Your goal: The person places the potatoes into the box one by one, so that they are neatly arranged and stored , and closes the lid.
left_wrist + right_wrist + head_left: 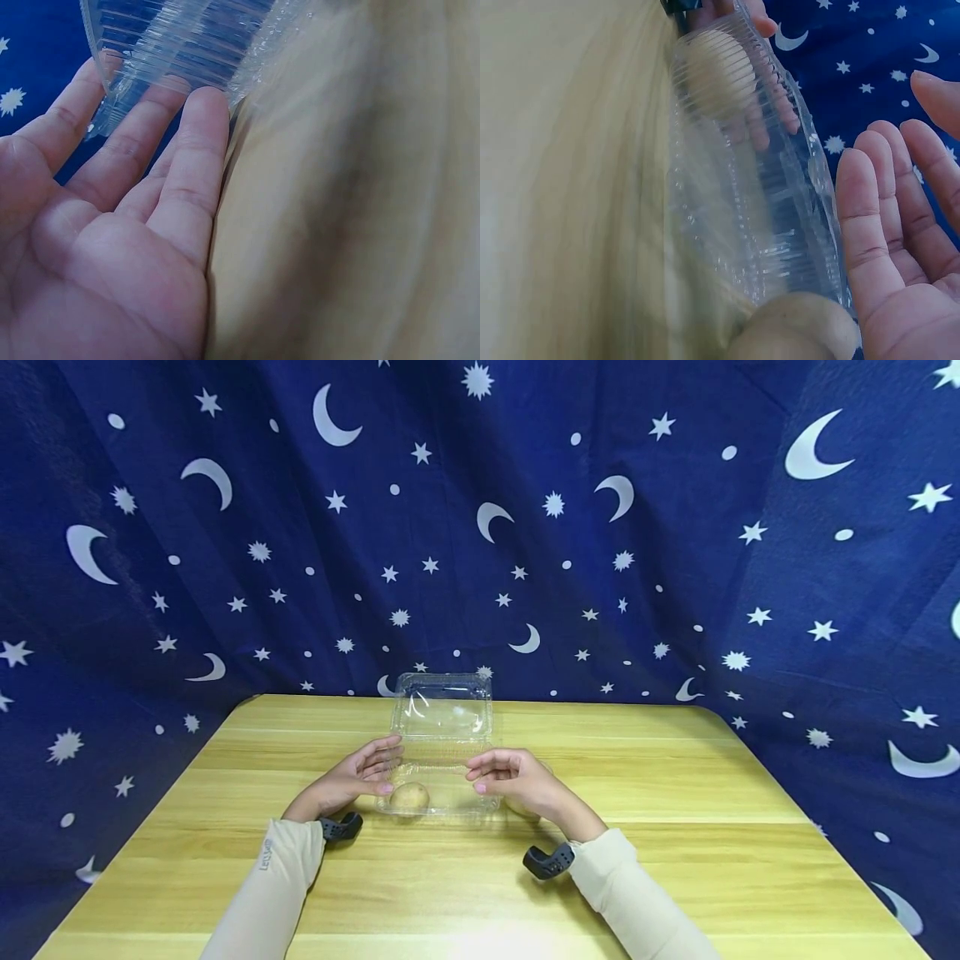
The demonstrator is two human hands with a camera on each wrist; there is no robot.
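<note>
An open clear plastic clamshell box (pixel 442 777) sits on the wooden table (pixel 675 793), its lid (pixel 442 708) standing upright at the back. One potato (pixel 409 796) lies in the left side of the base. My left hand (pixel 360 772) is open at the box's left side, its fingertips (pixel 206 101) against the ribbed wall (pixel 150 45). Open as well, my right hand (pixel 506 774) is close beside the box's right wall (pixel 780 187) with fingers (pixel 862 202) straight. A second potato (pixel 795 330) lies outside the box under that palm.
A dark blue cloth (pixel 600 527) with white moons and stars hangs behind and around the table. Black wrist-camera mounts (pixel 547 862) sit on both forearms. Bare wood stretches to the left, right and front of the box.
</note>
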